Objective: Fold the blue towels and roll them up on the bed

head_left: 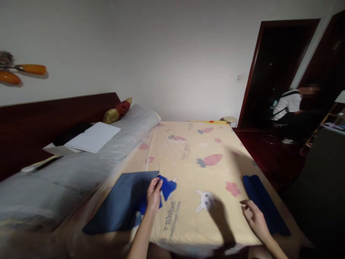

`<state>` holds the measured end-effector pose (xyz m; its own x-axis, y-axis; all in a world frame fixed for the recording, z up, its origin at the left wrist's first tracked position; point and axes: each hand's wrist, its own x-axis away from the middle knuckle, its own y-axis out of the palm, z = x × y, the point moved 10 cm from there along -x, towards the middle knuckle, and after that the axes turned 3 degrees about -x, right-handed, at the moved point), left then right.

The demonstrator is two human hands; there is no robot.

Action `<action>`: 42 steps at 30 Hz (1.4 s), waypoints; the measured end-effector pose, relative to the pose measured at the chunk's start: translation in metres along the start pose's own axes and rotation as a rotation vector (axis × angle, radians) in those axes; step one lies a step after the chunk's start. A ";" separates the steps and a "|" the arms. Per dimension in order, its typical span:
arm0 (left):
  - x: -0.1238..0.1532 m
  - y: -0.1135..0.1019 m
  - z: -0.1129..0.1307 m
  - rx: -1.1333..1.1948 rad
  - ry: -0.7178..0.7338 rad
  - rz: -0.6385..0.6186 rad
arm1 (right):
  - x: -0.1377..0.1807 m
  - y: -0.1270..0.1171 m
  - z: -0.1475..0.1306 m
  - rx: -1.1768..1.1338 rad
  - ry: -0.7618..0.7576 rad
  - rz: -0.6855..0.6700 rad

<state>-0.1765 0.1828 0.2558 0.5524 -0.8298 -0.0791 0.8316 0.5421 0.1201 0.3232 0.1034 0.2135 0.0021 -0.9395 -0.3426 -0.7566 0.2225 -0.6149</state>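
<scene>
My left hand (154, 194) is closed on a bright blue cloth (167, 187), which it holds just above the bed beside a flat dark blue fabric (121, 205). My right hand (254, 217) hovers over the cream printed bedsheet (194, 158) with fingers loosely spread and nothing in it. Just right of that hand lies a long folded dark blue cloth (265, 205) near the bed's right edge.
A long grey bolster (81, 165) runs along the dark wooden headboard (35, 126), with a white sheet of paper (93, 136) and a red-gold cushion (118, 110) on it. A seated person (288, 108) is by the dark doorway at the right. A small stool (230, 119) stands past the bed.
</scene>
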 end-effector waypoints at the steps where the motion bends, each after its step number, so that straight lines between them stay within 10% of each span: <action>1: 0.012 0.020 0.007 0.032 -0.006 -0.065 | -0.005 0.006 -0.025 -0.050 -0.023 -0.031; 9: 0.091 0.117 0.038 0.181 -0.120 -0.479 | -0.005 0.048 -0.154 -0.062 -0.352 -0.109; 14: 0.110 0.129 0.022 0.260 -0.292 -0.557 | -0.010 0.052 -0.150 -0.001 -0.340 0.063; 25: 0.141 0.151 -0.005 0.386 -0.437 -0.869 | -0.016 0.075 -0.145 -0.379 -0.108 -0.118; 42: 0.183 0.167 0.010 -0.037 -0.150 -1.070 | -0.019 0.070 -0.157 -0.619 -0.032 -0.295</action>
<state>0.0630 0.1199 0.2716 -0.4723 -0.8814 -0.0032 0.8810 -0.4722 0.0305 0.1680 0.0958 0.2885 0.2773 -0.9278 -0.2496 -0.9558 -0.2399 -0.1701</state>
